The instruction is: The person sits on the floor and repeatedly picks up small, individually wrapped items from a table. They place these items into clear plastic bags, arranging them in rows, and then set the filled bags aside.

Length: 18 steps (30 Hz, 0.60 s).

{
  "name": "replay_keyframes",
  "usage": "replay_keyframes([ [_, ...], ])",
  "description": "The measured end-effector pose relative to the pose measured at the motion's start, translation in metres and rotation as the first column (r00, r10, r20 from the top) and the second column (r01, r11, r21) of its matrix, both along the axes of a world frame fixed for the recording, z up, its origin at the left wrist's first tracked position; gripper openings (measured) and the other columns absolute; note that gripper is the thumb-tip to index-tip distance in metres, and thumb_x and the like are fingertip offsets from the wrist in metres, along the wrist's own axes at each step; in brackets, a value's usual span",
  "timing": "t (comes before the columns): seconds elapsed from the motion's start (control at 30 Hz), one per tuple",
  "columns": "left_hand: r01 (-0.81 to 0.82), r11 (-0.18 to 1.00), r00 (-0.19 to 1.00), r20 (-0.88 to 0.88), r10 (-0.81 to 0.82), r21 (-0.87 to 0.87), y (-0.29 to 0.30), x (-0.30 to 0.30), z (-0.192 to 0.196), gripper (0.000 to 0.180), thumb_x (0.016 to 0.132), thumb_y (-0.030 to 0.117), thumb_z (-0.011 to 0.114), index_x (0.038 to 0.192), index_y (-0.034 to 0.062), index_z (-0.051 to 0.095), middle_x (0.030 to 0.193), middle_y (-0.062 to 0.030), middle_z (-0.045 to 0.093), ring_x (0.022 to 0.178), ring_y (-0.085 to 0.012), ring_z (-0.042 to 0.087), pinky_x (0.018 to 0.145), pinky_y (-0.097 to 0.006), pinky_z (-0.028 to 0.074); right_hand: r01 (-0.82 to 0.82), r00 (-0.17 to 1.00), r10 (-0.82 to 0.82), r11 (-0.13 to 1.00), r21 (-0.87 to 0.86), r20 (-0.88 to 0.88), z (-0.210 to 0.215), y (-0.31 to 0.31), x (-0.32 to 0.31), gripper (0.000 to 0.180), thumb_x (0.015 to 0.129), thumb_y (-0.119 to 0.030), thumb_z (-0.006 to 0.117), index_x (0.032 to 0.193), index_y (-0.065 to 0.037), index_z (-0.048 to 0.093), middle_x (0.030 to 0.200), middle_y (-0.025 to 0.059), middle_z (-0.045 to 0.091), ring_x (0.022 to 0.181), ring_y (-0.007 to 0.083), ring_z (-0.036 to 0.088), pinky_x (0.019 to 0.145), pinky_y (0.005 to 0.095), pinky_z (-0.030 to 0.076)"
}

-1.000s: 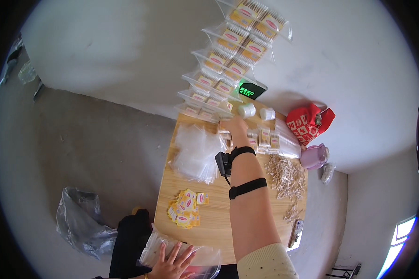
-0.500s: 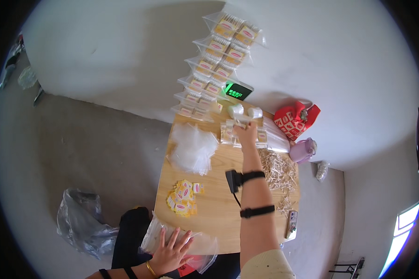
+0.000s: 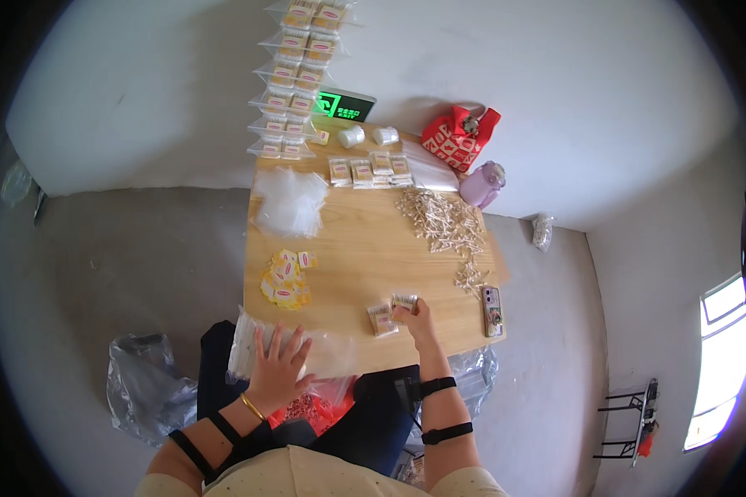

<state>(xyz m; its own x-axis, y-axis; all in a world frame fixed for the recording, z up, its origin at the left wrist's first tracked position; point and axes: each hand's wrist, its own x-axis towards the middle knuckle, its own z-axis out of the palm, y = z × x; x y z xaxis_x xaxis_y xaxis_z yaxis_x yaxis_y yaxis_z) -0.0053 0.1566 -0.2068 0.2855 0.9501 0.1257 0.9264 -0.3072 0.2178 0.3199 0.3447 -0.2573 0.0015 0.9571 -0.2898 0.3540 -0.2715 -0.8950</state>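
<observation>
My left hand [image 3: 277, 369] lies with fingers spread on clear plastic bags [image 3: 330, 352] at the table's near edge. Nothing is gripped in it. Over the near right part of the table, my right hand [image 3: 421, 323] pinches a small pack of cotton swabs [image 3: 404, 301] with a printed card inside. A second pack [image 3: 381, 320] rests beside it on the wood, just to the left of my fingers. Farther back, more packs [image 3: 361, 171] lie in a row. Yellow and white printed cards [image 3: 285, 280] sit in a loose heap beyond my left hand.
Loose cotton swabs [image 3: 443, 222] are strewn on the right, with a phone [image 3: 492, 311] nearer me. Clear bags [image 3: 290, 203] lie at the left. Filled bags [image 3: 290, 103] are stacked at the back left. A red bag [image 3: 456, 145] and purple jug [image 3: 482, 184] stand back right.
My right hand has come back from the row of packs to the near side, bringing swab packs with it. The left hand stays spread on the bags. The view has shifted.
</observation>
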Motion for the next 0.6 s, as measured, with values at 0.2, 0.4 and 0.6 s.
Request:
replay_keyframes([
  [0.2, 0.033, 0.998, 0.999, 0.022, -0.035, 0.052, 0.0, 0.012, 0.003, 0.066, 0.09, 0.052, 0.057, 0.14, 0.0103, 0.052, 0.155, -0.0141, 0.035, 0.146, -0.0434, 0.02, 0.113, -0.071, 0.009, -0.403, 0.683, -0.042, 0.811, 0.424, 0.729, -0.032, -0.04, -0.003, 0.051, 0.079, -0.009, 0.074, 0.124, 0.0, 0.053, 0.12, 0.0197, 0.056, 0.106, 0.0328, 0.06, 0.085, 0.0389, 0.051],
  [0.4, 0.001, 0.999, 1.0, 0.011, -0.002, 0.051, -0.004, 0.006, 0.0, 0.063, 0.091, 0.051, 0.057, 0.139, 0.0109, 0.053, 0.156, -0.0119, 0.033, 0.147, -0.041, 0.018, 0.114, -0.07, 0.008, -0.218, 0.853, 0.008, 0.914, 0.342, 0.522, 0.017, -0.086, -0.074, 0.064, 0.076, -0.007, 0.074, 0.133, -0.002, 0.045, 0.122, 0.0235, 0.05, 0.113, 0.0384, 0.054, 0.094, 0.042, 0.048],
  [0.6, 0.017, 0.996, 1.0, -0.016, -0.016, 0.086, -0.007, 0.008, -0.002, 0.06, 0.091, 0.049, 0.057, 0.138, 0.0121, 0.054, 0.156, -0.0123, 0.033, 0.148, -0.0413, 0.017, 0.114, -0.069, 0.007, -0.262, 0.664, -0.111, 0.892, 0.369, 0.739, 0.031, -0.136, -0.033, 0.061, 0.076, -0.008, 0.074, 0.131, -0.004, 0.047, 0.118, 0.019, 0.055, 0.111, 0.0382, 0.055, 0.091, 0.0434, 0.05],
])
